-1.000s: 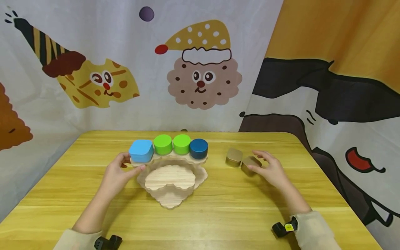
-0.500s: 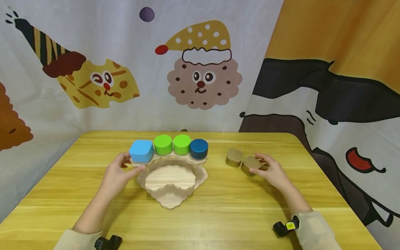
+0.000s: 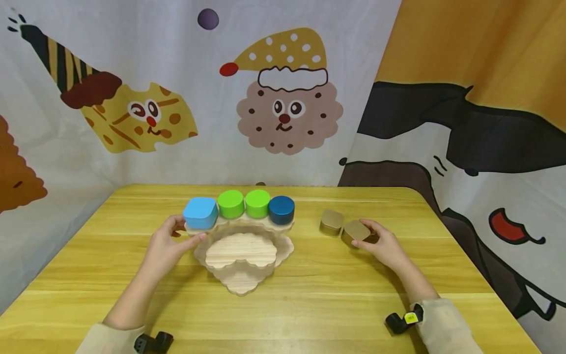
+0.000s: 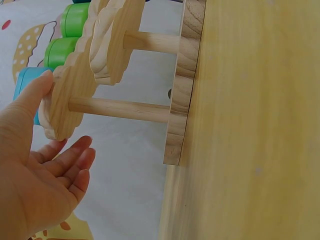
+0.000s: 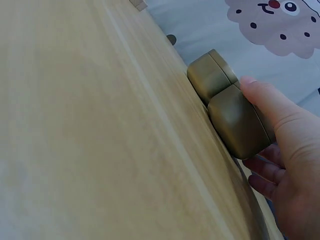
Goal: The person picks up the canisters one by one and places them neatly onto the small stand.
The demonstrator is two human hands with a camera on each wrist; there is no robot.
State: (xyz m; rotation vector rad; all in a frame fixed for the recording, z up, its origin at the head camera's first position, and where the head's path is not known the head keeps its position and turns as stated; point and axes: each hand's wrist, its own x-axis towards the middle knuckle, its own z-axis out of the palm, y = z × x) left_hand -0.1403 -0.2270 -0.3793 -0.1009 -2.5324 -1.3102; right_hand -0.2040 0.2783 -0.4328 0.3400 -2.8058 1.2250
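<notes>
A tiered wooden stand [image 3: 240,250] with scalloped shelves stands mid-table. Its top shelf carries a light blue tin [image 3: 200,213], two green tins [image 3: 230,204] and a dark blue tin [image 3: 281,209]. My left hand [image 3: 177,236] holds the top shelf's left end, the thumb on its rim beside the light blue tin [image 4: 25,80]; the fingers [image 4: 70,160] lie on the other side. To the right, two gold tins sit side by side on the table. My right hand [image 3: 375,239] grips the nearer gold tin [image 5: 235,120] between thumb and fingers. The farther gold tin [image 3: 331,221] touches it.
The yellow wooden table [image 3: 309,295] ends at cloth backdrops printed with cartoon figures [image 3: 287,108] at the back and on both sides. Black wrist straps [image 3: 400,322] show near the front edge. Wooden dowels [image 4: 120,107] join the stand's shelves.
My right hand has slid back off the top of the nearer gold tin and closed its thumb and fingers round the tin's sides. The left hand and the stand have not moved.
</notes>
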